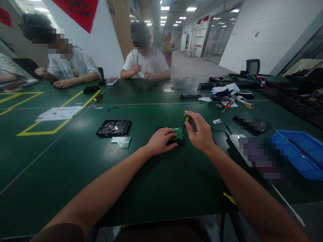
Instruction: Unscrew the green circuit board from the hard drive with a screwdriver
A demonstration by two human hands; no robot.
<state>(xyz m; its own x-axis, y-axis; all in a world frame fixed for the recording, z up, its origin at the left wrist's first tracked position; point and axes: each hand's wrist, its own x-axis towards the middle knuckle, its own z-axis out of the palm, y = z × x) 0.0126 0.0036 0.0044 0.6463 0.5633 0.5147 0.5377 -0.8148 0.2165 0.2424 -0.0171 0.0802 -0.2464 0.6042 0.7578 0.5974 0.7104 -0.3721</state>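
My left hand rests on a hard drive with a green circuit board, its fingers spread over the board's left part. Just right of the drive, my right hand pinches a small black and yellow screwdriver between thumb and fingers; most of its shaft cannot be made out. To the left lies another black drive casing, with a loose circuit board in front of it and a few tiny screws beside it.
On the green table, a blue tray, a white-edged device, and a red screwdriver lie right. Paper and a yellow-black screwdriver lie left. Two people sit across, another at far left.
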